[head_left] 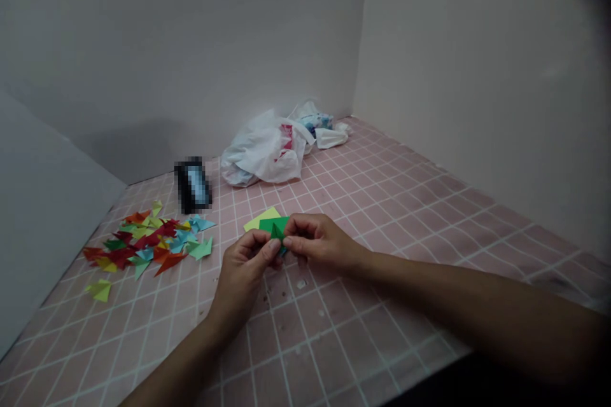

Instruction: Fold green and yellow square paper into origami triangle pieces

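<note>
A small piece of folded green paper [277, 233] is pinched between the fingertips of both hands. My left hand [248, 261] is closed on its left side, thumb on top. From the right, my right hand [315, 235] grips the same piece between thumb and bent fingers. Just behind my fingertips lie a flat green paper sheet [267, 223] and, partly under it, a pale yellow sheet [256, 219]. A bit of blue shows under my fingers, too small to make out. My fingers hide much of the folded piece.
Several folded paper pieces [143, 238] in many colours are heaped at left, with one yellow-green piece [100, 290] nearer me. A blurred dark object [193, 184] stands behind them. White plastic bags [267, 149] sit against the back wall on the pink tiled-pattern surface [382, 203].
</note>
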The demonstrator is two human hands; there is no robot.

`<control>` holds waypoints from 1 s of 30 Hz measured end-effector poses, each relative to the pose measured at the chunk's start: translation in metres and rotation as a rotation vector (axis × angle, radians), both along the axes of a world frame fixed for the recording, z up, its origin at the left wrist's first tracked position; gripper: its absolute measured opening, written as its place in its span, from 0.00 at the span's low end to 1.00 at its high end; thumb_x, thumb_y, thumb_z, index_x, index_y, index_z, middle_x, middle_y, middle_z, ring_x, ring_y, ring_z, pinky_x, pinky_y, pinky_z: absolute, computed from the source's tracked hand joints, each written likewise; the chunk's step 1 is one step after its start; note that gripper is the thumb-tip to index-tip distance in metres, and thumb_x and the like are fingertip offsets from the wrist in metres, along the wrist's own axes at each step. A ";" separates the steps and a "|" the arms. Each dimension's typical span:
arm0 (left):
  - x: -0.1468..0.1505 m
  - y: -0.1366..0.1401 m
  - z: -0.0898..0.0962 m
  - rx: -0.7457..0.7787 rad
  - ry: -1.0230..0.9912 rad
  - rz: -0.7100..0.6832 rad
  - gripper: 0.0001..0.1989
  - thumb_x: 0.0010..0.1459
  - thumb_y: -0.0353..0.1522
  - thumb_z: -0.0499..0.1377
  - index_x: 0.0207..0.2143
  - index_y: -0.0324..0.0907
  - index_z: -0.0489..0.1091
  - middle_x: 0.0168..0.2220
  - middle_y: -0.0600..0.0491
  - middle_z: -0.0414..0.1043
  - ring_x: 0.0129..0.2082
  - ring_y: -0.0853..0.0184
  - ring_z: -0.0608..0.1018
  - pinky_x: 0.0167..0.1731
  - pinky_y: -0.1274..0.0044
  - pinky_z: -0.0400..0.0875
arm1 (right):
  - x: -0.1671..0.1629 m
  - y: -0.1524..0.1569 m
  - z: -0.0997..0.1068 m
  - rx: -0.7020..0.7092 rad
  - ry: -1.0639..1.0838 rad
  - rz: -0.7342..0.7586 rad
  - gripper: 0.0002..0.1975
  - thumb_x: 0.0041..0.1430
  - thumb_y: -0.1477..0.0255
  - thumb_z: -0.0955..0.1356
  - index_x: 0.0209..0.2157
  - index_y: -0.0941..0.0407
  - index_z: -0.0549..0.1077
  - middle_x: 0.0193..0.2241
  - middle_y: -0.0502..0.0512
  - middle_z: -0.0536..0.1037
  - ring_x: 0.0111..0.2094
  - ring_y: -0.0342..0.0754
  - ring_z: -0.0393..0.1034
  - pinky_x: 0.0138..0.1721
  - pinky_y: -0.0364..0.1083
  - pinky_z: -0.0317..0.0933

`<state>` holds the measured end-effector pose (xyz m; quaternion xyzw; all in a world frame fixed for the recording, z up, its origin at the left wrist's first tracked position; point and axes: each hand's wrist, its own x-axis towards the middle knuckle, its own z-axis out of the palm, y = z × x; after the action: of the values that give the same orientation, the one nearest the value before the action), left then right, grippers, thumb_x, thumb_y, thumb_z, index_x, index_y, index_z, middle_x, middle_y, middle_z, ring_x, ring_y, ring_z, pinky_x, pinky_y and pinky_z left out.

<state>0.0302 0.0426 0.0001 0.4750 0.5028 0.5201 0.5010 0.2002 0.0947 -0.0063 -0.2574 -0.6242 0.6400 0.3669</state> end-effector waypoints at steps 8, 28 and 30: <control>0.001 0.002 0.000 0.032 -0.080 0.086 0.13 0.51 0.34 0.69 0.36 0.41 0.69 0.27 0.56 0.76 0.25 0.69 0.78 0.30 0.77 0.73 | -0.002 0.008 -0.009 -0.134 0.120 0.082 0.11 0.62 0.65 0.69 0.32 0.58 0.71 0.24 0.47 0.74 0.21 0.38 0.68 0.25 0.39 0.64; 0.002 0.002 0.001 0.059 -0.046 0.096 0.11 0.51 0.32 0.69 0.34 0.40 0.70 0.26 0.57 0.75 0.25 0.70 0.78 0.29 0.78 0.73 | -0.002 0.007 -0.010 -0.164 0.134 0.092 0.09 0.61 0.67 0.70 0.33 0.58 0.71 0.23 0.47 0.74 0.21 0.38 0.67 0.25 0.39 0.64; 0.001 0.002 0.000 0.053 -0.046 0.087 0.11 0.51 0.33 0.69 0.33 0.39 0.70 0.26 0.56 0.75 0.25 0.70 0.78 0.30 0.78 0.73 | -0.003 0.007 -0.010 -0.149 0.122 0.092 0.09 0.60 0.67 0.69 0.33 0.58 0.71 0.23 0.47 0.74 0.21 0.38 0.67 0.25 0.40 0.64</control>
<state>0.0312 0.0450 0.0000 0.4535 0.4974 0.5653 0.4768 0.1977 0.1019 -0.0158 -0.2157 -0.5623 0.7154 0.3544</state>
